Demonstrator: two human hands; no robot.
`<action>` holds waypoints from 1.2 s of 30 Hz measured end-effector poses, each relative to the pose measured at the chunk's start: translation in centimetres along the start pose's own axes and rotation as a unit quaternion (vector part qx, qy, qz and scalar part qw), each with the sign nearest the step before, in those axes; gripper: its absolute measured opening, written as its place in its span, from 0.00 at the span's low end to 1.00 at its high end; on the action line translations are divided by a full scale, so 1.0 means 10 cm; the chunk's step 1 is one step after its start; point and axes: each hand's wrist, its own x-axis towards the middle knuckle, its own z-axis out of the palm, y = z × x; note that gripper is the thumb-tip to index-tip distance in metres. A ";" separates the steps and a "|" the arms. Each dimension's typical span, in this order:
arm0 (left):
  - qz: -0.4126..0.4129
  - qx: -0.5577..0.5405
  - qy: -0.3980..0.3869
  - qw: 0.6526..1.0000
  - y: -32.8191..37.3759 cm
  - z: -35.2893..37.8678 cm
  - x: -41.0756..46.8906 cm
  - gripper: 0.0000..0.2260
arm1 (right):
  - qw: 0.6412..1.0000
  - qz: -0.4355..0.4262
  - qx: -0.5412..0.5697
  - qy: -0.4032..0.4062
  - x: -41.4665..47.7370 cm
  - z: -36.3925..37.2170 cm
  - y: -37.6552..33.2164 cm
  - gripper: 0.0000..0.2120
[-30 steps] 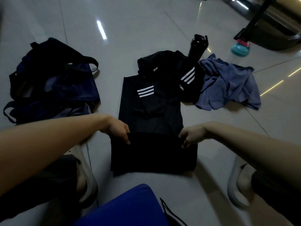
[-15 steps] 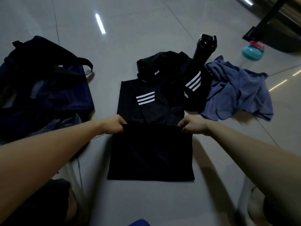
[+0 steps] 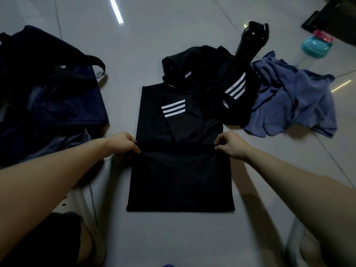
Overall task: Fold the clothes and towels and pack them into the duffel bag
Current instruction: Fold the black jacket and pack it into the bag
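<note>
Presently, the black striped shirt, flat on the tiled floor, is pinched at both corners of its folded edge by the left hand and right hand, so the fold is drawn square. The navy duffel bag lies nearby, left.

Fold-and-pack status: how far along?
Done: black striped shirt has its sides folded in. In hand: left hand and right hand pinch its hem, doubled over the body. Left: crumpled blue towel, second black garment, then everything into the duffel bag.
</note>
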 end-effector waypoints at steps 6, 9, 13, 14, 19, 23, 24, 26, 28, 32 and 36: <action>-0.035 0.009 0.003 0.999 -0.08 -0.07 -0.02 0.10 | 0.998 0.009 -0.011 0.063 -0.01 0.07 0.00 0.06; -0.015 0.013 0.023 1.000 -0.12 -0.03 0.02 0.13 | 0.994 0.023 -0.061 0.084 -0.05 0.11 0.01 0.08; 0.053 0.118 0.146 0.981 -0.12 0.11 -0.04 0.09 | 0.954 -0.028 -0.233 0.186 -0.16 0.11 -0.13 0.15; 0.098 0.177 0.209 0.957 -0.12 0.15 -0.09 0.08 | 0.936 -0.075 -0.272 0.209 -0.19 0.13 -0.19 0.15; 0.377 0.315 0.232 0.839 -0.17 0.70 -0.19 0.26 | 0.896 -0.265 -0.319 0.161 -0.45 0.56 -0.31 0.19; 0.342 0.378 0.210 0.834 -0.42 1.02 -0.11 0.33 | 0.923 -0.166 -0.340 0.077 -0.64 0.81 0.02 0.34; 0.333 0.383 0.212 0.835 -0.45 1.03 -0.09 0.33 | 0.929 -0.128 -0.339 0.077 -0.63 0.80 0.12 0.37; 0.319 0.377 0.219 0.842 -0.47 1.03 -0.07 0.35 | 0.935 -0.066 -0.343 0.067 -0.63 0.73 0.30 0.40; 0.292 0.364 0.227 0.855 -0.46 1.02 -0.07 0.37 | 0.937 -0.044 -0.342 0.051 -0.64 0.70 0.37 0.42; 0.287 0.366 0.211 0.860 -0.43 1.00 -0.10 0.40 | 0.937 -0.032 -0.346 0.022 -0.63 0.64 0.31 0.44; 0.301 0.406 0.203 0.839 -0.44 0.90 -0.26 0.43 | 0.930 -0.066 -0.361 0.038 -0.74 0.52 0.15 0.46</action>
